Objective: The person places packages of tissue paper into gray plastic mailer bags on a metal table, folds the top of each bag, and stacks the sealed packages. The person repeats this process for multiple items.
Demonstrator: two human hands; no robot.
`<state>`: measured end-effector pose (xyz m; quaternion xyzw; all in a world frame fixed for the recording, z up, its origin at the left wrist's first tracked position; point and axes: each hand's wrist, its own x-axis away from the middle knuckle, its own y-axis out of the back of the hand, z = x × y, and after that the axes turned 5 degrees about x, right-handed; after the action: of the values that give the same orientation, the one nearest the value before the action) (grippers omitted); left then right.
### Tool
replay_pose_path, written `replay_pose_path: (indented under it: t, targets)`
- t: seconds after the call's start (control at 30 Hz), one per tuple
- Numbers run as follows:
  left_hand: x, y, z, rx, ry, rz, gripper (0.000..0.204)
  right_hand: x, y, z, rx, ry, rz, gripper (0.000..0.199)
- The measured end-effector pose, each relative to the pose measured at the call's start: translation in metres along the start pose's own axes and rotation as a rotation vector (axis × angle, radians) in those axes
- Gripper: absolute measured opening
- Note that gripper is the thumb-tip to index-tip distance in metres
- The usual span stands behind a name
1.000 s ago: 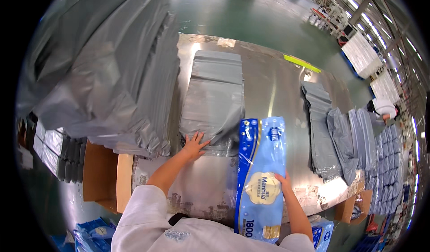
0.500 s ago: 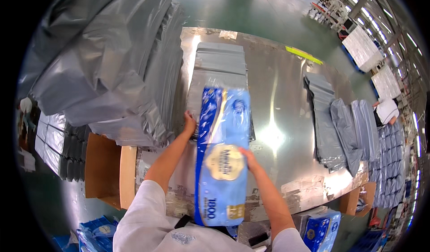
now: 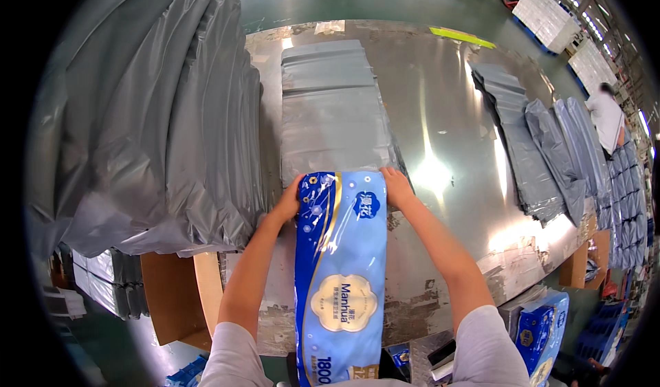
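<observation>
A long blue plastic-wrapped tissue pack [image 3: 344, 249] lies lengthwise in front of me, its near end at my body. Its far end meets the near edge of a flat stack of grey plastic bags [image 3: 330, 112]. My left hand [image 3: 291, 198] is closed at the pack's far left corner. At the far right corner my right hand [image 3: 397, 186] is closed too, fingers curled by the bag edge. Some fingertips are hidden, so whether they also pinch the top bag is unclear.
A tall heap of grey bags [image 3: 158, 126] rises on the left above an open cardboard box [image 3: 175, 297]. More grey bags [image 3: 526, 139] lie at the metal table's [image 3: 440, 126] right. Another tissue pack [image 3: 540, 332] stands low right. A person [image 3: 605, 119] is far right.
My left hand has come from the bag stack to the pack's far left corner. My right hand has slid from the pack's side up to its far right corner. The view has shifted.
</observation>
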<state>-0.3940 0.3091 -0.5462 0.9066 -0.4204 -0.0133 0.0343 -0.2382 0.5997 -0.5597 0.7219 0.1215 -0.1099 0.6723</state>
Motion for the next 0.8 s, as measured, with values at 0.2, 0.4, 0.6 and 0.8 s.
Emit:
replay_pose_path:
  t: [0.2,0.4,0.6,0.8]
  targets:
    - [-0.013,0.021,0.02,-1.24,-0.206,-0.286,0.032,-0.047,0.008,0.008,-0.344,-0.46,0.192,0.014]
    - [-0.005,0.005,0.002,-0.703,-0.185,-0.516,0.019,0.001,0.056,0.034,-0.947,-0.526,-0.22,0.008]
    - [0.035,0.008,0.048,-0.67,0.014,-0.551,0.02,0.016,0.032,0.059,-0.605,-0.588,-0.109,0.014]
    - [0.025,0.004,0.008,-1.143,0.284,-0.139,0.023,0.005,0.017,0.04,-0.04,-0.492,0.537,0.014]
